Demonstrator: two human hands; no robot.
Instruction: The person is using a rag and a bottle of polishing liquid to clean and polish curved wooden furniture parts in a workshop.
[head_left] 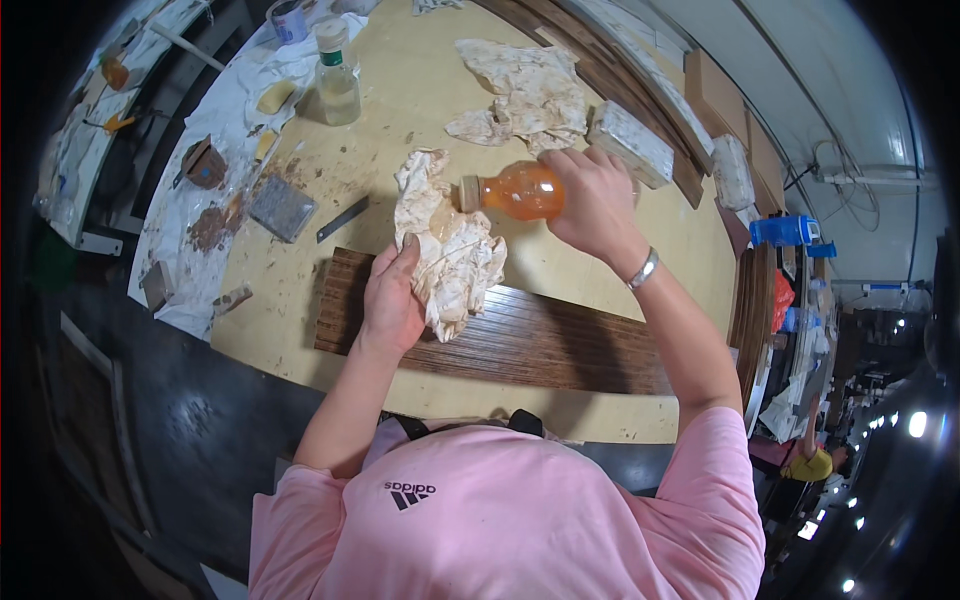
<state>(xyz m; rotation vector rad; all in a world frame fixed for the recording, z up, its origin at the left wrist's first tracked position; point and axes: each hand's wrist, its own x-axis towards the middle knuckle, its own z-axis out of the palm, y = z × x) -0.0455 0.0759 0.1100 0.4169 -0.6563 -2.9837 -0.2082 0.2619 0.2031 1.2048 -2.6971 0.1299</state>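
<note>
My left hand point(393, 300) grips a crumpled, stained white cloth point(455, 265) from its left side, thumb on top. My right hand point(592, 200) is wrapped round a clear plastic bottle point(525, 191) of orange-amber liquid. The bottle lies tipped sideways, its pale neck end touching or just over the cloth's upper part, where a wet patch shows. Whether liquid is flowing I cannot tell. Beneath the cloth and both forearms, a dark brown wood-grain plank point(545, 340) rests along the near side of the pale table point(400, 90).
A second stained cloth point(525, 90) lies farther back, beside a wrapped whitish block point(631, 143). At left are a grey block point(282, 208), a flat metal strip point(343, 219) and a glass bottle point(337, 80). Long dark boards point(600, 80) line the far right edge.
</note>
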